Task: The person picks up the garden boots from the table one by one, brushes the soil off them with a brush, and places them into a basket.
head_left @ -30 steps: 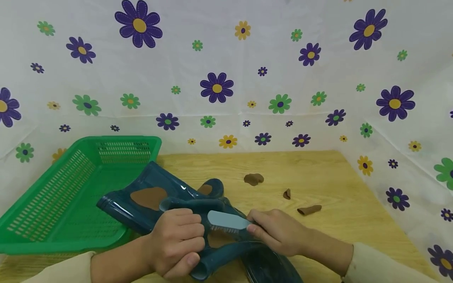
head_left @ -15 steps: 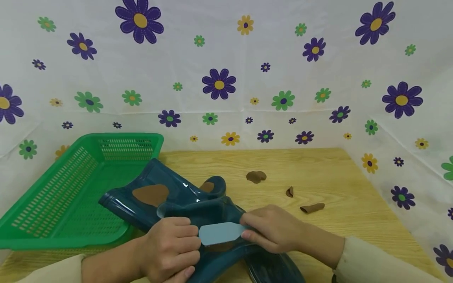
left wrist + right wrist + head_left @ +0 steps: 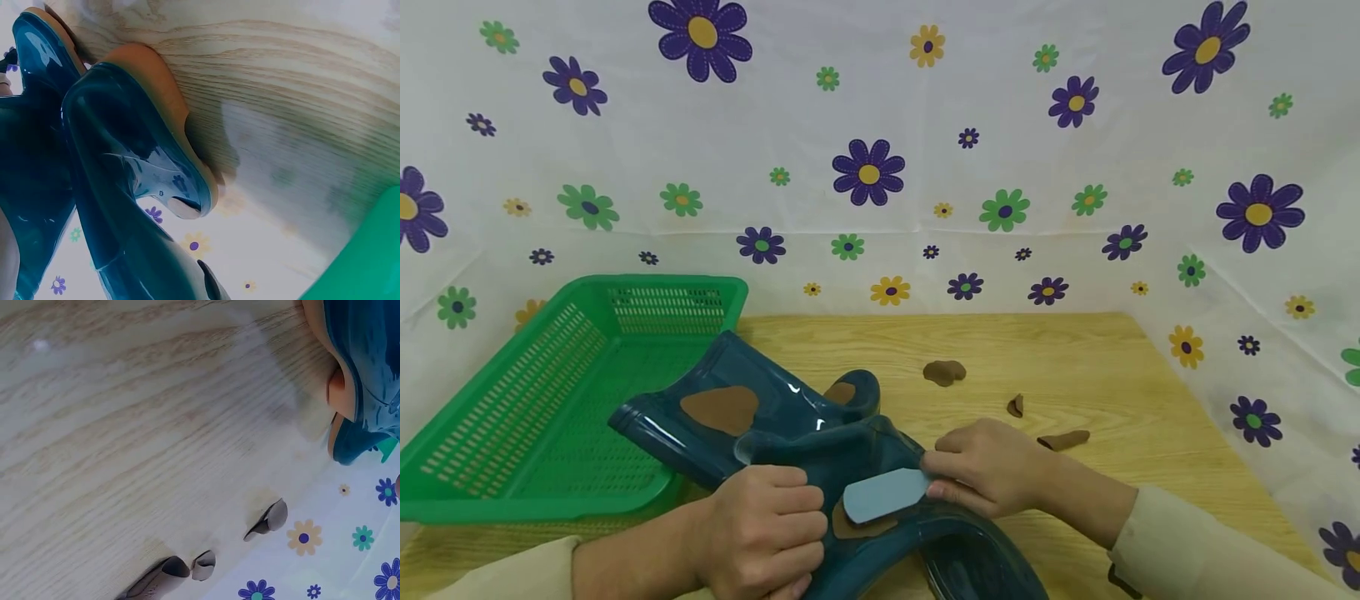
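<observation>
Fingers of the right hand [image 3: 988, 468] pinched the handle end of a pale blue brush [image 3: 883, 495], while those of the left hand [image 3: 767, 529] were curled round the shaft of the near boot [image 3: 910, 537], which lay directly before the person on the wood-grained desk [image 3: 1120, 375]. The brush head, back upward, overlapped a brown patch [image 3: 846, 525] on this boot; its bristles were hidden, so contact could not be determined. Room was narrow to the left, where the far boot [image 3: 786, 383] lay just behind the near boot, its shaft overlapping in view the right side of a green basket [image 3: 550, 510]. On the right, the desk extended beyond the hand to its back and side edges, both bordered by flowered cloth [image 3: 820, 150]; a lobed piece [image 3: 944, 372], a small folded piece [image 3: 1016, 406] and a rolled piece [image 3: 1063, 439], all brown, rested there, the rolled one just behind the right wrist. The near boot was glossy dark blue-green and creased; the far boot matched it in colour and bore two brown patches.
</observation>
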`<state>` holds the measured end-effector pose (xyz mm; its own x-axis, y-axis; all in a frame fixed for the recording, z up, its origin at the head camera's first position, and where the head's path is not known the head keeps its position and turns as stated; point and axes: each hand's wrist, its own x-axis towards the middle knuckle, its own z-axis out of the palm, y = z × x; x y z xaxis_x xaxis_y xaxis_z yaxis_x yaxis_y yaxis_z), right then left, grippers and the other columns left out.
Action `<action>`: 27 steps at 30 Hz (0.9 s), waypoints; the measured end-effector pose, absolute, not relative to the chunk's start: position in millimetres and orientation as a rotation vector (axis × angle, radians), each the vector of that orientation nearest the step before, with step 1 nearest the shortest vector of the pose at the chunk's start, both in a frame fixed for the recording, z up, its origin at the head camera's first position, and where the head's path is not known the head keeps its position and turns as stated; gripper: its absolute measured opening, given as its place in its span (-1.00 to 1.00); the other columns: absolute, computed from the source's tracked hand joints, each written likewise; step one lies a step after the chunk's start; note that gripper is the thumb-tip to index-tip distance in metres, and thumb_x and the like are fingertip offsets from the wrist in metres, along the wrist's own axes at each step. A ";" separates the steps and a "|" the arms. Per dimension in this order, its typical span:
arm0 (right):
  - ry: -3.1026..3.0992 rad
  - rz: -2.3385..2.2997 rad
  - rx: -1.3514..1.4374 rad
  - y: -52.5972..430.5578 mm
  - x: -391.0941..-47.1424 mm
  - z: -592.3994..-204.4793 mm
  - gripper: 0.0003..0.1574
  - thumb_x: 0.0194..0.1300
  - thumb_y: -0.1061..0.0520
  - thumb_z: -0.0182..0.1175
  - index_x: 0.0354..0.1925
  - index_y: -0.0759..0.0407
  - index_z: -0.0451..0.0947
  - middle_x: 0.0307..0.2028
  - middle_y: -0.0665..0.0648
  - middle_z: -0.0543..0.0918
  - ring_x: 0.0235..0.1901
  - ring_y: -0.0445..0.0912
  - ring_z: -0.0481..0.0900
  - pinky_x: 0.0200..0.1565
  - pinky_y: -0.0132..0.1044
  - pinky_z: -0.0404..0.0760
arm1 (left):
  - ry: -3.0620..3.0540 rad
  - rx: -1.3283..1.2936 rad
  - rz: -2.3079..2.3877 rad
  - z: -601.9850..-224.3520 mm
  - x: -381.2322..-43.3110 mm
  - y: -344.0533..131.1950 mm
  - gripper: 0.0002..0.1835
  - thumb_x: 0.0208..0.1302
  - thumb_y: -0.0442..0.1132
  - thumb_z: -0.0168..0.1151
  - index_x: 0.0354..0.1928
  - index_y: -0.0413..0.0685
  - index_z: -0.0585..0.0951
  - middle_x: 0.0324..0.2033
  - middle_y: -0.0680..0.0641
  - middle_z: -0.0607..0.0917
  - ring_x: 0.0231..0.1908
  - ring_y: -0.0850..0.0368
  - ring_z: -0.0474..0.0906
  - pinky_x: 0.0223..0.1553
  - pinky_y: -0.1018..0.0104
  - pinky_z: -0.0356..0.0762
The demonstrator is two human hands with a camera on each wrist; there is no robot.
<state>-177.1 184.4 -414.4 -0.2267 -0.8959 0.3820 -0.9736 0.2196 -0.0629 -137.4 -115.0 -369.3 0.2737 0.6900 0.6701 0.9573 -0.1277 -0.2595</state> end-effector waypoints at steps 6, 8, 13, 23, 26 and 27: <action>-2.185 0.567 1.757 171.2 -173.7 -416.4 -0.56 0.62 -0.11 -0.35 -0.22 0.02 0.40 -0.54 -0.13 0.38 -0.57 -0.36 0.25 -0.44 -0.60 0.21 | -1.525 -1.871 -0.515 -365.8 -137.1 -114.6 -0.52 0.45 -0.16 -0.17 -0.70 0.14 0.47 -0.73 0.17 0.31 -0.66 0.32 0.13 -0.51 0.52 -0.07; -2.176 0.577 1.792 164.3 -171.4 -415.1 -0.58 0.62 -0.10 -0.32 -0.21 0.03 0.39 -0.54 -0.12 0.39 -0.57 -0.35 0.27 -0.44 -0.61 0.21 | -1.500 -1.866 -0.520 -363.5 -137.1 -112.6 -0.51 0.46 -0.16 -0.19 -0.71 0.14 0.46 -0.73 0.16 0.31 -0.67 0.31 0.12 -0.51 0.52 -0.08; -2.159 0.466 1.847 167.3 -173.2 -411.5 -0.58 0.62 -0.09 -0.32 -0.25 0.00 0.39 -0.56 -0.13 0.34 -0.58 -0.34 0.23 -0.46 -0.59 0.15 | -1.437 -1.859 -0.517 -359.5 -137.0 -108.0 -0.48 0.46 -0.18 -0.20 -0.73 0.14 0.45 -0.74 0.17 0.31 -0.68 0.32 0.11 -0.52 0.53 -0.09; -2.169 0.484 1.803 187.6 -180.4 -421.4 -0.55 0.63 -0.10 -0.37 -0.24 0.03 0.36 -0.57 -0.12 0.33 -0.59 -0.34 0.21 -0.47 -0.59 0.12 | -1.431 -1.842 -0.536 -359.3 -138.6 -105.9 -0.50 0.43 -0.19 -0.21 -0.76 0.14 0.39 -0.75 0.16 0.25 -0.68 0.31 0.06 -0.52 0.51 -0.11; -2.101 0.582 1.800 176.7 -177.1 -420.8 -0.56 0.62 -0.08 -0.37 -0.19 0.06 0.37 -0.55 -0.11 0.36 -0.58 -0.33 0.25 -0.45 -0.61 0.18 | -1.431 -1.839 -0.558 -358.0 -139.6 -104.0 -0.50 0.42 -0.19 -0.20 -0.75 0.13 0.40 -0.75 0.16 0.27 -0.68 0.31 0.09 -0.53 0.52 -0.10; -2.074 0.605 1.808 172.2 -176.2 -419.7 -0.57 0.62 -0.08 -0.37 -0.18 0.07 0.38 -0.55 -0.10 0.36 -0.58 -0.33 0.26 -0.44 -0.61 0.19 | -1.430 -1.839 -0.561 -357.4 -139.9 -103.5 -0.51 0.42 -0.18 -0.20 -0.75 0.13 0.41 -0.75 0.16 0.28 -0.68 0.31 0.10 -0.53 0.52 -0.10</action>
